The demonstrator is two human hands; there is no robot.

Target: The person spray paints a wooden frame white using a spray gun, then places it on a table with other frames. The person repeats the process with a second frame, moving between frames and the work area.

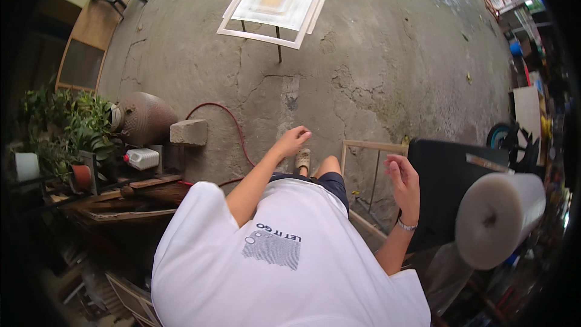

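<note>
Head view: left hand (pixel 293 141) and right hand (pixel 404 177) empty, fingers loose; the rectangular pale-wood frame (pixel 375 145) looks light, stiff, best held by its edges.

A slim, pale wooden frame (pixel 374 145), rectangular and open at the centre, sits just left of a broad black panel (pixel 448 152), its far right corner beside the panel's edge. Thin dark bars show through the opening; the frame's left side is partly hidden.

Shirt (pixel 302 293): white, short-sleeved, dark lettering (pixel 294 238), grey striped print (pixel 279 254)
Shorts (pixel 334 186): dark navy
Shoe (pixel 303 158): beige clog
Wristband (pixel 407 224): silver, metallic
</note>
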